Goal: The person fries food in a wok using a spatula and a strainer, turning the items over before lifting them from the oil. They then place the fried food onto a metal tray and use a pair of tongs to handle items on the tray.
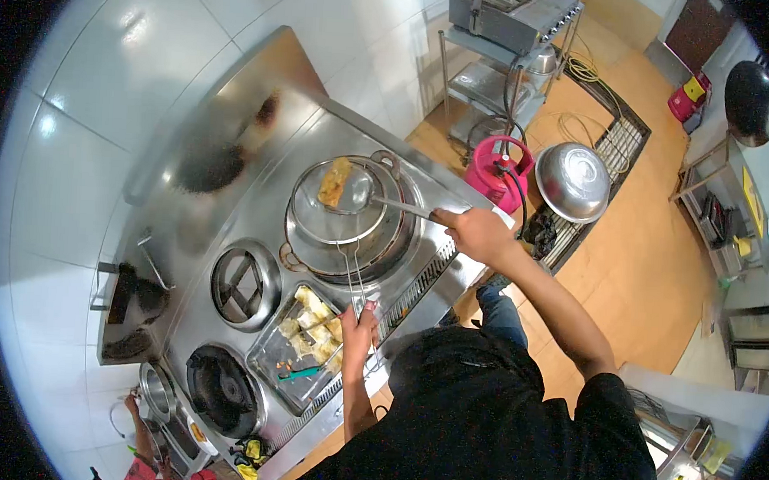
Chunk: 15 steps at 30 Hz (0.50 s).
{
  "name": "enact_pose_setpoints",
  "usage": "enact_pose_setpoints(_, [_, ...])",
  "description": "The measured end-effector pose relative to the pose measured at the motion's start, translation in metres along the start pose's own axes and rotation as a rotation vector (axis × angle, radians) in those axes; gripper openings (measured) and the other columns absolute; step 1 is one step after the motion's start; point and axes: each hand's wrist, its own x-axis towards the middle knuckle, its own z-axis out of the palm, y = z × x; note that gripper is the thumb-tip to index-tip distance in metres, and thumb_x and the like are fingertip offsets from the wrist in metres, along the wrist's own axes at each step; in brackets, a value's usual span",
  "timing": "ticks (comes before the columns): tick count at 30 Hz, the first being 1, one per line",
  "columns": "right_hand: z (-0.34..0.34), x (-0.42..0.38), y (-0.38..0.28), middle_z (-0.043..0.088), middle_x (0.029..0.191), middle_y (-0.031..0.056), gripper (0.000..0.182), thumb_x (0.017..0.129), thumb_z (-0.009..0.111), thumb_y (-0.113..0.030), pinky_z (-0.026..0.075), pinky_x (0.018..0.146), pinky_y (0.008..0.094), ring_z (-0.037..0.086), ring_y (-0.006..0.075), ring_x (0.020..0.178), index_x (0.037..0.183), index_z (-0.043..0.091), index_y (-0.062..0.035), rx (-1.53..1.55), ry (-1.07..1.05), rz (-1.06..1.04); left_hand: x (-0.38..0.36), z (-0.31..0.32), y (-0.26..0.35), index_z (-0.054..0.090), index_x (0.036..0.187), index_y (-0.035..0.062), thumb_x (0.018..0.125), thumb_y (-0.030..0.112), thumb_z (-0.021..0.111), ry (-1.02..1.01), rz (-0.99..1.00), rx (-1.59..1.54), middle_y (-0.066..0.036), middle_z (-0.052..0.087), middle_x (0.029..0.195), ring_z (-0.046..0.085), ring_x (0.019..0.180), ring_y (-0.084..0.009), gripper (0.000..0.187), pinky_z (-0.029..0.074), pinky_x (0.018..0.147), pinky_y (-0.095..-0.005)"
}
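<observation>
My right hand point(480, 234) is closed around the handle of a metal ladle point(400, 208). A golden-brown fried piece point(333, 183) lies at the ladle's bowl, over a round wire strainer point(305, 223). The strainer is above a wide two-handled pot point(389, 262) on the stove. My left hand point(359, 328) grips the strainer's long double-wire handle. Close by that hand, a metal tray point(266, 366) holds several pale yellow pieces point(315, 328) and a green-handled utensil point(299, 373). Whether the fried piece touches the mesh is hard to tell.
On the steel stove point(320, 132) are a burner ring point(246, 285) and a blackened wok point(220, 390). A pink gas cylinder point(498, 181) and an upturned metal basin point(572, 182) stand beyond its right end. Another person's hand point(132, 401) shows at lower left.
</observation>
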Motion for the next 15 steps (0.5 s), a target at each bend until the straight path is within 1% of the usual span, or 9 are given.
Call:
enact_pose_setpoints(2, [0.019, 0.000, -0.001, 0.067, 0.073, 0.0180, 0.036, 0.085, 0.062, -0.021, 0.052, 0.061, 0.0504, 0.066, 0.0376, 0.070, 0.121, 0.061, -0.0190, 0.074, 0.076, -0.018, 0.001, 0.000, 0.002, 0.053, 0.098, 0.0032, 0.099, 0.027, 0.056, -0.010, -0.034, 0.016, 0.003, 0.038, 0.059, 0.034, 0.041, -0.0071, 0.024, 0.030, 0.035, -0.0255])
enact_pose_setpoints(4, [0.033, -0.002, -0.005, 0.067, 0.074, 0.0188, 0.037, 0.084, 0.062, -0.021, 0.052, 0.063, 0.0505, 0.067, 0.0377, 0.071, 0.121, 0.061, -0.0177, 0.092, 0.060, 0.025, 0.005, -0.004, 0.000, 0.051, 0.097, 0.0045, 0.099, 0.027, 0.057, -0.042, -0.041, 0.007, 0.002, 0.039, 0.060, 0.035, 0.041, -0.0072, 0.023, 0.031, 0.036, -0.0253])
enact_pose_setpoints(6, [0.039, -0.005, -0.009, 0.067, 0.076, 0.0188, 0.037, 0.083, 0.061, -0.019, 0.053, 0.065, 0.0511, 0.067, 0.0384, 0.072, 0.121, 0.062, -0.0174, 0.177, 0.055, 0.056, 0.006, -0.002, 0.004, 0.051, 0.096, 0.0053, 0.099, 0.027, 0.057, -0.052, -0.073, 0.013, 0.003, 0.038, 0.060, 0.035, 0.042, -0.0067, 0.023, 0.032, 0.037, -0.0252])
enact_pose_setpoints(7, [0.041, -0.005, -0.009, 0.068, 0.081, 0.0202, 0.038, 0.084, 0.060, -0.016, 0.053, 0.069, 0.0519, 0.067, 0.0397, 0.076, 0.122, 0.062, -0.0163, 0.231, -0.001, 0.085, 0.007, -0.001, 0.005, 0.051, 0.096, 0.0053, 0.099, 0.027, 0.057, -0.055, -0.075, 0.012, 0.003, 0.038, 0.060, 0.035, 0.042, -0.0067, 0.023, 0.032, 0.037, -0.0252])
enact_pose_setpoints(8, [0.045, -0.006, -0.009, 0.068, 0.081, 0.0202, 0.038, 0.084, 0.060, -0.016, 0.053, 0.069, 0.0519, 0.067, 0.0397, 0.076, 0.122, 0.062, -0.0163, 0.231, -0.003, 0.086, 0.007, 0.000, 0.007, 0.050, 0.096, 0.0052, 0.099, 0.028, 0.057, -0.059, -0.072, -0.005, 0.003, 0.038, 0.060, 0.035, 0.043, -0.0064, 0.024, 0.032, 0.037, -0.0249])
enact_pose_setpoints(10, [0.056, -0.006, -0.008, 0.068, 0.086, 0.0226, 0.039, 0.085, 0.058, -0.014, 0.052, 0.074, 0.0517, 0.066, 0.0414, 0.081, 0.124, 0.061, -0.0151, 0.388, 0.032, 0.114, 0.007, -0.001, 0.009, 0.050, 0.097, 0.0050, 0.099, 0.028, 0.056, -0.062, -0.072, -0.022, 0.003, 0.037, 0.060, 0.035, 0.043, -0.0061, 0.024, 0.032, 0.037, -0.0246])
enact_pose_setpoints(11, [0.055, -0.006, -0.010, 0.068, 0.086, 0.0226, 0.039, 0.085, 0.058, -0.014, 0.052, 0.074, 0.0517, 0.066, 0.0414, 0.081, 0.124, 0.061, -0.0151, 0.387, 0.029, 0.115, 0.007, -0.003, 0.011, 0.051, 0.097, 0.0043, 0.100, 0.029, 0.055, -0.067, -0.080, -0.036, 0.003, 0.037, 0.061, 0.034, 0.044, -0.0059, 0.025, 0.032, 0.038, -0.0243])
enact_pose_setpoints(13, [0.054, -0.007, -0.015, 0.067, 0.091, 0.0252, 0.041, 0.086, 0.058, -0.014, 0.052, 0.079, 0.0509, 0.065, 0.0428, 0.084, 0.126, 0.059, -0.0137, 0.481, 0.033, 0.131, 0.007, -0.006, 0.009, 0.052, 0.098, 0.0036, 0.101, 0.030, 0.053, -0.068, -0.096, -0.057, 0.003, 0.037, 0.061, 0.034, 0.044, -0.0058, 0.027, 0.033, 0.038, -0.0239])
enact_pose_setpoints(15, [0.053, -0.008, -0.019, 0.067, 0.093, 0.0250, 0.042, 0.086, 0.058, -0.014, 0.052, 0.079, 0.0502, 0.065, 0.0431, 0.085, 0.128, 0.058, -0.0135, 0.500, 0.020, 0.151, 0.006, -0.012, 0.006, 0.054, 0.100, 0.0022, 0.103, 0.036, 0.045, -0.070, -0.077, -0.067, 0.003, 0.037, 0.061, 0.033, 0.044, -0.0058, 0.035, 0.033, 0.038, -0.0238])
